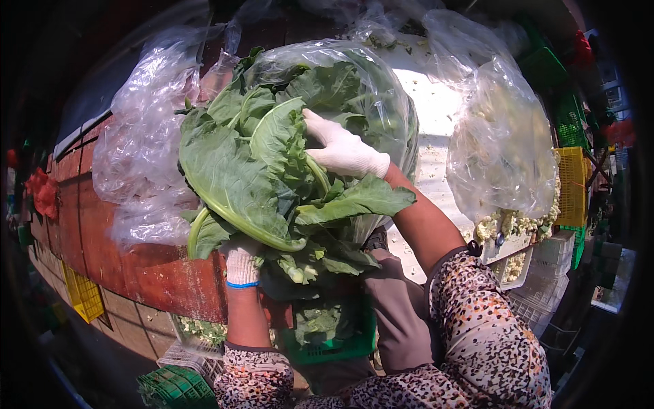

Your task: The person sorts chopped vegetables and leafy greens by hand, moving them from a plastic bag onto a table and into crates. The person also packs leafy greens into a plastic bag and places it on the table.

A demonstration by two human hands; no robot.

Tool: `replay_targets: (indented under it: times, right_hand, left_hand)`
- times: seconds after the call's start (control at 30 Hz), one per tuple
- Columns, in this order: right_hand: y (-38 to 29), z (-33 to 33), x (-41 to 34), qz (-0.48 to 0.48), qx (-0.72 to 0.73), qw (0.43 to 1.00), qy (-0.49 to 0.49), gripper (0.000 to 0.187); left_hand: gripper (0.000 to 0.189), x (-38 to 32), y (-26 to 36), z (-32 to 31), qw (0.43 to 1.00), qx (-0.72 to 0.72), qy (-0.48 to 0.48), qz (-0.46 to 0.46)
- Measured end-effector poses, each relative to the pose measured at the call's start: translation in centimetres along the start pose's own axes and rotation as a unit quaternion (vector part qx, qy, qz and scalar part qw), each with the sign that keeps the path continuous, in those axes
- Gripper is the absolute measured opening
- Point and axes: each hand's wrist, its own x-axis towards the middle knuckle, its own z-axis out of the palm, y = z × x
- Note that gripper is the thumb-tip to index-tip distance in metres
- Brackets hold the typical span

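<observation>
A bulky bunch of large green cauliflower leaves point(225, 158) with thick pale stalks is between my two hands, in front of a clear plastic bag point(393, 102). The bag bulges with more green leaves. My right hand point(345, 145), in a white knit glove, grips the bunch from its right side. Its thumb and forefinger are spread, and the other fingertips are hidden among the leaves. My left hand point(242, 255), gloved with a blue cuff edge, supports the bunch from below at the left. Leaves cover its fingers.
Crumpled clear plastic point(148, 133) lies on the red surface point(163, 281) at left. Another plastic bag point(503, 148) sits at right by cauliflower pieces point(511, 225). A green crate point(332, 353) holding leaf matter stands below my hands. Yellow crate point(571, 186) and grey crates point(549, 276) stand right.
</observation>
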Motion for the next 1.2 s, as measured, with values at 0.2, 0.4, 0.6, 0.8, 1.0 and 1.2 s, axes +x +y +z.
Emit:
replay_targets:
  times: [0.2, 0.4, 0.6, 0.8, 1.0, 1.2]
  right_hand:
    - [4.1, -4.9, -4.6, 0.180, -0.169, 0.935, 0.255, 0.018]
    - [6.5, -4.6, -6.7, 0.176, -0.512, 0.803, 0.250, 0.093]
    - [7.3, -6.6, -5.5, 0.264, -0.463, 0.829, 0.170, 0.043]
    - [3.9, -7.0, -8.4, 0.140, -0.127, 0.921, 0.341, 0.009]
    - [-2.2, -6.3, -8.9, 0.002, 0.499, 0.800, 0.334, 0.025]
    - [-1.2, -6.8, -8.6, -0.090, 0.701, 0.662, 0.248, 0.033]
  left_hand:
    - [0.069, 2.5, 0.0, -1.6, 0.976, 0.194, -0.098, 0.034]
    - [0.071, 1.7, 3.7, 6.3, 0.967, 0.108, 0.221, -0.068]
    - [0.058, 0.8, 1.4, -3.5, 0.985, 0.166, 0.000, -0.038]
    - [0.061, -1.5, 0.9, -4.7, 0.569, 0.822, -0.021, 0.006]
    - [0.065, -0.2, 5.2, 0.1, 0.666, 0.746, -0.015, -0.005]
    - [0.062, 2.4, 3.5, 7.8, 0.717, 0.696, -0.046, -0.014]
